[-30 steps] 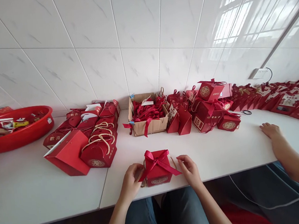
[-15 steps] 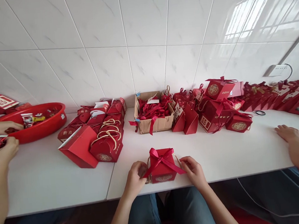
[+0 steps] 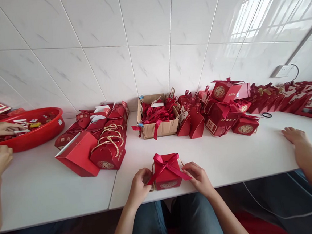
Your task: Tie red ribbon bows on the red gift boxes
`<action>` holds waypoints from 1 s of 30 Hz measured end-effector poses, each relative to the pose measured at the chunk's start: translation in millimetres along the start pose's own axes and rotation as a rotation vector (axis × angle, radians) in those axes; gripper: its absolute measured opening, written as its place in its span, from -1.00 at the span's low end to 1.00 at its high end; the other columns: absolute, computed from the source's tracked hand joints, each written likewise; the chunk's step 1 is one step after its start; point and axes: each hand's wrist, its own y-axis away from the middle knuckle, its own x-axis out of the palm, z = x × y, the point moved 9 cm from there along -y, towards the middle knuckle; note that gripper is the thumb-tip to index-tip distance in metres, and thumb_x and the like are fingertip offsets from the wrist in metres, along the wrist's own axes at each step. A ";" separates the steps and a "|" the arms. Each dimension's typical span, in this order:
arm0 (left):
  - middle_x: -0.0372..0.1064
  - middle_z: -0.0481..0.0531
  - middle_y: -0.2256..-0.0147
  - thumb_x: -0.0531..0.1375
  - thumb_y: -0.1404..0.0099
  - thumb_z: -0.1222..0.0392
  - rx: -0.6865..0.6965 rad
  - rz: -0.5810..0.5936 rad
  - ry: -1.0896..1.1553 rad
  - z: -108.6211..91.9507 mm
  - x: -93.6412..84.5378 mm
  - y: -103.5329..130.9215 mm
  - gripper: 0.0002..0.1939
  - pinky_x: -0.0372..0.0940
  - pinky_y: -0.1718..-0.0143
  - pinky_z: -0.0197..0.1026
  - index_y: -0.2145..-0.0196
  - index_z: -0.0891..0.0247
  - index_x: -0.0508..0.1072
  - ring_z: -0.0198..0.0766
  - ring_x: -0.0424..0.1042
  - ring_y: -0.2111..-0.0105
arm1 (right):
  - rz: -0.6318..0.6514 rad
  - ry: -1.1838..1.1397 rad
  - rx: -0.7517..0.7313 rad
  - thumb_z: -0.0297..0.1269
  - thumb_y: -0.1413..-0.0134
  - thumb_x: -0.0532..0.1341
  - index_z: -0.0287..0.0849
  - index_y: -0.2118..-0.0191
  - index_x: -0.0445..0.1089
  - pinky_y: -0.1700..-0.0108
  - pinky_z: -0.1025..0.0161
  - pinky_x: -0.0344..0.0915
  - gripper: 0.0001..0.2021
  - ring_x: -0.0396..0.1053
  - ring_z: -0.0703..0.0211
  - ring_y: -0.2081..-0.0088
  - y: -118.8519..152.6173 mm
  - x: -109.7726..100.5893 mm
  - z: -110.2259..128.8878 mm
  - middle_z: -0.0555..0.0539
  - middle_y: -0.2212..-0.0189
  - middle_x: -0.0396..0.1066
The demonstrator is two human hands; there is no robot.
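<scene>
Around the carton [image 3: 161, 130] on the table [image 3: 222, 158]
Ribbons [image 3: 158, 115] in it; a gift box [image 3: 167, 176] before it; clustered boxes [image 3: 104, 155] left, basin [image 3: 41, 136] farther left; stacked boxes [image 3: 221, 116] right; wall [image 3: 151, 66] behind

Seemingly packing workroom: many red gift boxes [image 3: 168, 178] along long white table [image 3: 225, 154], marbled tile wall [image 3: 104, 23] behind, wall socket [image 3: 282, 71] at right, window reflection [image 3: 253, 17] upper right.

Upright red box [image 3: 167, 176]; magenta bow [image 3: 166, 165] atop
</scene>
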 end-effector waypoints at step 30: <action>0.31 -0.03 0.50 0.23 -0.01 0.20 -0.437 -0.216 0.867 17.5 -54.8 4.5 -0.78 0.31 0.36 -0.18 0.33 0.29 0.43 -0.23 0.42 0.39 | -0.364 0.047 0.358 -0.14 0.12 0.24 -0.10 0.52 0.31 0.29 0.04 0.17 -0.83 0.35 -0.09 0.32 1.9 -49.5 -34.7 -0.17 0.45 0.42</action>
